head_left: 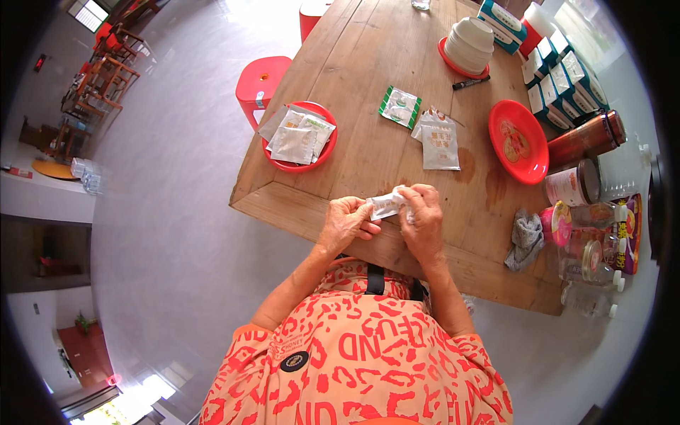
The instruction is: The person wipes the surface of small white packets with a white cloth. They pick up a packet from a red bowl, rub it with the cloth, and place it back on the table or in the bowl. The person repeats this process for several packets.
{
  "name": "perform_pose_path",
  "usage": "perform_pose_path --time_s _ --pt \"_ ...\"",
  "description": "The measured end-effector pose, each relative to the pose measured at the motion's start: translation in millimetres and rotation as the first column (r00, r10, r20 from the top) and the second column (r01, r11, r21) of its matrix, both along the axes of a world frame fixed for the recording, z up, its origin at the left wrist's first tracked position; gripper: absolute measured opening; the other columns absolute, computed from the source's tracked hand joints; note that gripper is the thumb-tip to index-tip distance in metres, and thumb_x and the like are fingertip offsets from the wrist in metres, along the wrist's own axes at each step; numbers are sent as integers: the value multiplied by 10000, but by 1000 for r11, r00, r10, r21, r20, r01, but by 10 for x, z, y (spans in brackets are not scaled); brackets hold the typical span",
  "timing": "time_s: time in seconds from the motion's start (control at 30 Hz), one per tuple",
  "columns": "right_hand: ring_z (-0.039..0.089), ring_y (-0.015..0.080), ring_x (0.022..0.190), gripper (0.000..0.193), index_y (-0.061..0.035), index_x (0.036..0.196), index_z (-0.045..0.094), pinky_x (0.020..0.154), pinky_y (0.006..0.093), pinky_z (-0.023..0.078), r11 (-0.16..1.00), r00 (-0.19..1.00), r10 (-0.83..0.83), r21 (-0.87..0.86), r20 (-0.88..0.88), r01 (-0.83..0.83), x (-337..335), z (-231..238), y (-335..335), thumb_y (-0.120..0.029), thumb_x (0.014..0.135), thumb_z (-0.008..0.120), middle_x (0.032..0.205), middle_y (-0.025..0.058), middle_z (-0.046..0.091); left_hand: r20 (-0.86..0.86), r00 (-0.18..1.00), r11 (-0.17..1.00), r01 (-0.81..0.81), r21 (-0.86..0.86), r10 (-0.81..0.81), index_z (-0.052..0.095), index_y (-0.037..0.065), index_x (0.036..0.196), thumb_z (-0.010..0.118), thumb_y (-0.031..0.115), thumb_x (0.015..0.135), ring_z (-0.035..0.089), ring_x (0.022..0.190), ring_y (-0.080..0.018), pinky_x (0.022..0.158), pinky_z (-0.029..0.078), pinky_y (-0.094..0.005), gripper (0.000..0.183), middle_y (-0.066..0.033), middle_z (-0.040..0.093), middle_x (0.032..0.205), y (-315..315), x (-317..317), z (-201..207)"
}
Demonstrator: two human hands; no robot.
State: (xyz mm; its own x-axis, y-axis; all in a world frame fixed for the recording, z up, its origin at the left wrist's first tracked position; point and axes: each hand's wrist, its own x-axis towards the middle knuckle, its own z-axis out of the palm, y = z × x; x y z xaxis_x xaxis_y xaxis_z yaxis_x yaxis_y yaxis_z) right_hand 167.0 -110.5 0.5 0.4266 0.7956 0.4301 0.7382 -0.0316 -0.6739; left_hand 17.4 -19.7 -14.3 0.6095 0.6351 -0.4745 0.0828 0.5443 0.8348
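Just above the table's near edge, a small white-silver sachet [384,206] is stretched between my two hands. My left hand [345,222] pinches its left end between thumb and fingers. The other end is in my right hand [423,221], whose fingers are curled over it; something white and crumpled, perhaps a tissue, shows there too. Farther up the wooden table [340,127] lie two overlapping silver sachets [440,147] and a green-edged clear packet [400,107]. To the left, a red plate [301,168] carries several flat sachets [294,144].
At the right are a red oval plate [537,152], a grey cloth [525,241], a brown thermos [586,139], a tin [567,188] and plastic bottles [591,275]. Farther back stand stacked white bowls [470,44], a black marker [470,83] and tissue packs [567,85]. A red stool [261,79] adjoins the left edge.
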Motion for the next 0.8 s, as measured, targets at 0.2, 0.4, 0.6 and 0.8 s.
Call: perform_pose_path --time_s 0.2,0.4,0.6,0.8 --pt "544 333 988 315 -45 1041 655 840 413 483 984 978 177 -29 113 -175 -212 -107 136 4 730 651 1040 137 571 19 1000 1000 15 21 -15 615 -14 990 592 215 968 689 672 -133 519 570 -226 231 -81 680 859 -6 -22 -33" --pt "546 321 962 304 -42 1014 667 807 404 489 994 986 96 -60 133 -89 -101 -160 140 18 716 656 1013 125 577 -4 1000 1000 6 0 -6 607 -24 998 583 182 971 688 649 -128 513 564 -219 210 -93 687 858 -18 6 -8" --pt "543 323 955 330 -36 1032 664 828 415 479 998 995 21 -55 97 -15 105 -94 84 47 712 649 1007 136 567 5 1000 990 -5 141 4 611 -23 1018 563 147 976 675 659 -107 515 545 -211 181 -74 675 832 -82 -11 -21" --pt "541 325 975 368 -62 1055 646 861 403 477 913 921 387 -153 32 -378 114 385 3 2 696 701 1052 133 564 -47 998 498 64 865 -47 628 0 982 604 58 906 662 666 -212 604 530 -320 99 -118 653 816 -163 17 34"
